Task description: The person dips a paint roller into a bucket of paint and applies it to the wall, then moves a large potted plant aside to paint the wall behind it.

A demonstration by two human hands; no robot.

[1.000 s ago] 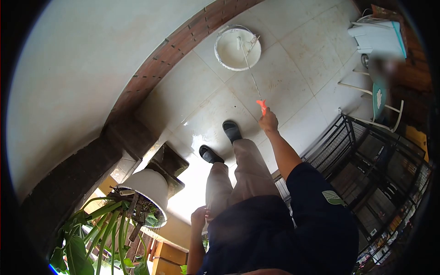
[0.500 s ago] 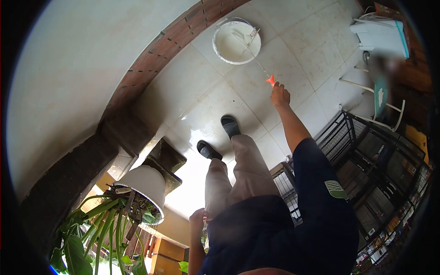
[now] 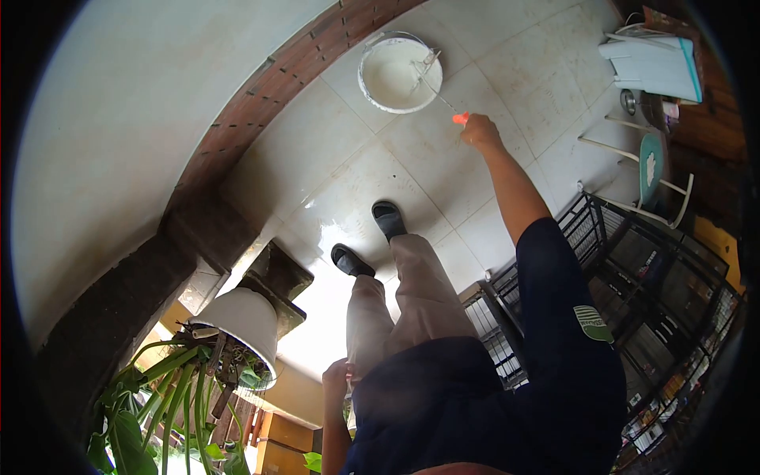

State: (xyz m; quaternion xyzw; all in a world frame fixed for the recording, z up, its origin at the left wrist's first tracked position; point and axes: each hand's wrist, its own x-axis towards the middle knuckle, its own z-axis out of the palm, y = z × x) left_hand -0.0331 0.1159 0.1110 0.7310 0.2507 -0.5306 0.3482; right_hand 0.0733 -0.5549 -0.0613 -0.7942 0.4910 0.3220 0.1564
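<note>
My right hand (image 3: 480,131) is closed around the orange handle of a paint roller (image 3: 449,104), arm stretched forward. The roller's thin wire frame runs down over the rim of a round bucket (image 3: 362,85) on the floor. White paint (image 3: 393,73) fills much of the bucket, and the roller's far end is dipped there, hard to make out against the white. Low beside my left thigh, my left hand (image 3: 336,378) hangs with its fingers curled against the trousers (image 3: 370,328). Whatever lies inside those fingers, if anything, is hidden.
A wall with a brick-patterned base (image 3: 237,119) curves along the left. On the right stand a black metal cage (image 3: 633,277), a teal-seated chair (image 3: 651,168) and a white folded item (image 3: 645,63). A potted plant (image 3: 241,321) is at lower left. White floor tiles (image 3: 412,162) lie between.
My right hand has moved forward, closer to the bucket, and the roller's end has shifted lower in the paint. My left hand stays by my thigh. The view has shifted slightly.
</note>
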